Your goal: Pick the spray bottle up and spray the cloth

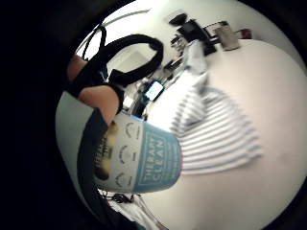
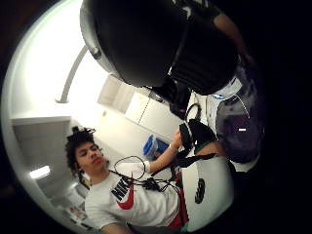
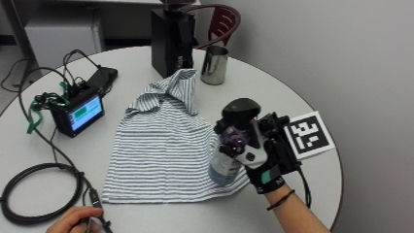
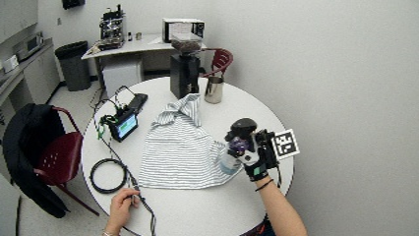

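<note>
In the outside view my gloved right hand (image 3: pixel 268 160) grips the spray bottle (image 3: pixel 226 165) around its neck, fingers curled below the black sprayer head. The bottle is upright over the right front corner of the striped cloth (image 3: pixel 162 145), which lies spread on the round white table (image 3: pixel 194 213). I cannot tell whether the bottle's base touches the cloth. The wide outside view shows the same hand (image 4: pixel 256 158), bottle (image 4: pixel 230 160) and cloth (image 4: pixel 180 147). In the little finger side palm view the bottle's blue label (image 1: pixel 144 158) is close, with the cloth (image 1: pixel 216 134) beyond it.
A metal cup (image 3: pixel 214 65) and a tall black machine (image 3: pixel 171 41) stand at the table's far side. A small screen device (image 3: pixel 79 114) with cables sits left of the cloth, and a coiled cable (image 3: pixel 39 194) lies front left by the bare left hand (image 3: pixel 77 221).
</note>
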Action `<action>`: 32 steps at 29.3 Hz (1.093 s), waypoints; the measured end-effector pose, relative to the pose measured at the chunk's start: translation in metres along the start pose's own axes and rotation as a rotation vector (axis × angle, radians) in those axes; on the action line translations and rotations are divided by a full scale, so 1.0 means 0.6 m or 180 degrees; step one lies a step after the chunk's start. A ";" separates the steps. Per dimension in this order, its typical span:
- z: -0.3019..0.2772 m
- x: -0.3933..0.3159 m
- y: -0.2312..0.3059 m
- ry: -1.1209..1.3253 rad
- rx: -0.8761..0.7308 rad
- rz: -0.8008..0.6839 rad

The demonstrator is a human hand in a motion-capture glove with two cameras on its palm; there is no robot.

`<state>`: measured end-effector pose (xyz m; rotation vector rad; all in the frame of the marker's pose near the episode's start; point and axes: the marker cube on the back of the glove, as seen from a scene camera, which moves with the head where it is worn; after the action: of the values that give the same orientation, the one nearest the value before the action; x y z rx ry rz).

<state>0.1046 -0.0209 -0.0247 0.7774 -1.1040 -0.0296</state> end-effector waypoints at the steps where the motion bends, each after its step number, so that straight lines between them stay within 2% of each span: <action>1: 0.023 -0.014 0.000 -0.0039 -0.0071 -0.0015; 9: 0.213 -0.122 -0.004 -0.0344 -0.0624 -0.0111; 14: 0.295 -0.124 -0.033 -0.0357 -0.0675 -0.0040; 24: 0.309 -0.031 -0.059 0.0072 -0.0593 0.0178; 32: 0.318 -0.018 -0.064 0.0238 -0.0728 0.0161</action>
<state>-0.0412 -0.1495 -0.0136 0.5415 -1.0281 -0.0821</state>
